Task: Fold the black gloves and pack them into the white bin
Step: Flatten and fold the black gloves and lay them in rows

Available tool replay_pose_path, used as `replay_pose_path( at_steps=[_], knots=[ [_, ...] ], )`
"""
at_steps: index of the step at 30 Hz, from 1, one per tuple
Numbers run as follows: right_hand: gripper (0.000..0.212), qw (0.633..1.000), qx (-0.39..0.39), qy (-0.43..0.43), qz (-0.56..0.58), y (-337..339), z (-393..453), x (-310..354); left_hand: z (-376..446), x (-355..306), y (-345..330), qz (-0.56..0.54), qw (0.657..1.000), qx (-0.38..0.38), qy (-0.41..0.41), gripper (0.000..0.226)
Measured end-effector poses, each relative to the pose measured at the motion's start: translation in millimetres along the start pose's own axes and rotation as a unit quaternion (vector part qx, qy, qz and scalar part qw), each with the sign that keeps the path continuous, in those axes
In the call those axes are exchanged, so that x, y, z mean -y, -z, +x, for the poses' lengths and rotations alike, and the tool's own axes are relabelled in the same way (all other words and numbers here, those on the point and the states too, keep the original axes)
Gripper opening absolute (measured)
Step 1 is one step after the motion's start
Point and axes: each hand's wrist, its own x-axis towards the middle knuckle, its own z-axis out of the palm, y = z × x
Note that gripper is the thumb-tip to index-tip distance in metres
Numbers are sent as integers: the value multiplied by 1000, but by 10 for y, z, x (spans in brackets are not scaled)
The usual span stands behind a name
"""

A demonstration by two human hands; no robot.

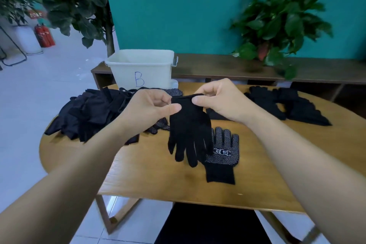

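My left hand [152,105] and my right hand [215,99] are raised side by side above the table, each pinching one end of the cuff of a plain black glove [189,130] between thumb and fingers. The glove hangs down from that grip with its fingers pointing toward the wooden table [158,180]. Just beside and partly behind its hanging fingers, a second black glove [221,156] lies flat on the tabletop, palm up, covered in small white grip dots and carrying a white printed label of two Chinese characters across the palm; its cuff points toward me. To my left sits a heap of black gloves [89,113], a few showing the same white dots. To my right, farther back, lies a smaller pile of black gloves [287,105]. Beyond my hands, at the table's far edge, stands the white bin [140,67], open at the top, with a large letter "B" handwritten in blue on its front. Behind it runs a low wooden shelf [217,65] against a teal wall, with a leafy green plant [277,25] on it. A red fire extinguisher [44,34] stands on the floor far left.
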Motion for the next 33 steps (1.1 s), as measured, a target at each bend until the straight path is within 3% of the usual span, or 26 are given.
replay_pose_path(
  at_steps=[9,12,20,22,25,27,31,33],
  knots=[
    [2,993,-40,-10,108,183,-151,214,11,-375,-43,-32,999,13,2,27],
    [20,997,-50,-23,57,191,-158,150,36,-369,-51,-56,998,12,15,29],
    [33,995,-73,-35,52,162,-181,1,55,-337,-120,-39,999,0,19,31],
    [29,995,-66,-39,61,189,-208,-29,86,-310,-163,-53,998,12,21,34],
    [29,994,-51,-50,78,290,-287,-127,151,-283,-316,-87,995,35,38,14],
    [25,992,-71,-47,93,400,-342,-231,208,-296,-480,-113,992,38,43,5],
    [3,980,-135,-28,140,667,-487,-418,399,-325,-873,-160,984,53,54,10],
    [6,976,-162,-27,141,819,-528,-553,528,-339,-1078,-172,980,77,68,9]
  ],
)
